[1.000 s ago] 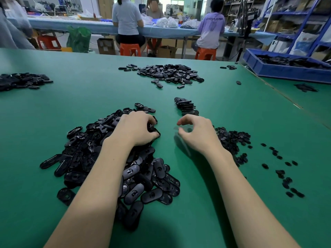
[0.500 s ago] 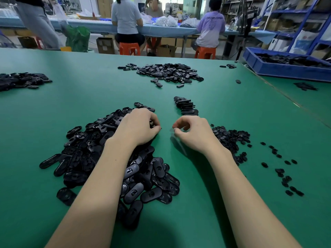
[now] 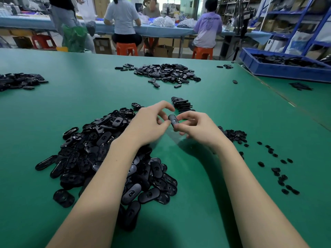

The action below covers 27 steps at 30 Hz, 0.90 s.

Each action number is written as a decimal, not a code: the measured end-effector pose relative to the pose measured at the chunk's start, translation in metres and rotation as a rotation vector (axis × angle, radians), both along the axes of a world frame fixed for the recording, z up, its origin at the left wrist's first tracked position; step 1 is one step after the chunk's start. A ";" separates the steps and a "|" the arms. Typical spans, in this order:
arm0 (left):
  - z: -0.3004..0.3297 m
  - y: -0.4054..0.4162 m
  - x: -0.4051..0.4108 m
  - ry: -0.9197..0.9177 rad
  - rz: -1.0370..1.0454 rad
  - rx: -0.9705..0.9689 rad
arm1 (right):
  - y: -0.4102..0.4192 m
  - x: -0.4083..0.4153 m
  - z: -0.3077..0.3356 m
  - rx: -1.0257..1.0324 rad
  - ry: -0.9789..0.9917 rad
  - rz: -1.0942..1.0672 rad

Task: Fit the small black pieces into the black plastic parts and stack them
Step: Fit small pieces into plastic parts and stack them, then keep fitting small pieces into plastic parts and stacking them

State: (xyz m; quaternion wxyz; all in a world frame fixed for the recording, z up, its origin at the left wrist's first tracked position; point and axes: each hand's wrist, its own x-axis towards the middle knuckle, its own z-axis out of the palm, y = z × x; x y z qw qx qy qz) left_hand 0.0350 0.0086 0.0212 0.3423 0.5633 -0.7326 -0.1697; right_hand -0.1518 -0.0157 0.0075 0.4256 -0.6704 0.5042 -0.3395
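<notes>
Pinching one black part (image 3: 173,120) between both hands (image 3: 179,125) over green table (image 3: 89,101), workshop shelving (image 3: 293,24) behind.

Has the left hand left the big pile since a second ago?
Yes. The left hand lifted off the big pile and moved right, meeting the right hand on one black part.

A green counter (image 3: 75,104) fills the foreground. Beyond its far edge stands a long blue-covered table (image 3: 161,31) where people sit on orange stools (image 3: 126,48), with cardboard boxes (image 3: 103,45) below it. Blue metal shelves (image 3: 293,24) rise past the counter's far right corner, beside a blue tray (image 3: 279,70).
</notes>
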 end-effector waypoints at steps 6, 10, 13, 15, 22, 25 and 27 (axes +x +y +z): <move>-0.005 0.003 -0.004 -0.202 0.013 0.004 | -0.001 -0.013 0.003 0.119 0.063 0.052; -0.006 0.003 -0.005 -0.224 0.054 -0.030 | -0.009 -0.033 0.001 -0.183 0.413 -0.353; -0.007 0.003 -0.006 -0.226 0.054 -0.027 | -0.011 -0.051 -0.006 -0.199 0.603 -0.545; -0.007 0.003 -0.007 -0.234 0.061 -0.028 | -0.012 -0.055 -0.012 -0.141 0.628 -0.562; -0.008 0.002 -0.008 -0.225 0.073 -0.033 | -0.012 -0.053 -0.014 -0.133 0.593 -0.565; -0.008 0.002 -0.009 -0.233 0.074 -0.032 | -0.011 -0.050 -0.014 -0.151 0.614 -0.590; -0.009 0.002 -0.009 -0.237 0.076 -0.034 | -0.011 -0.047 -0.013 -0.158 0.634 -0.611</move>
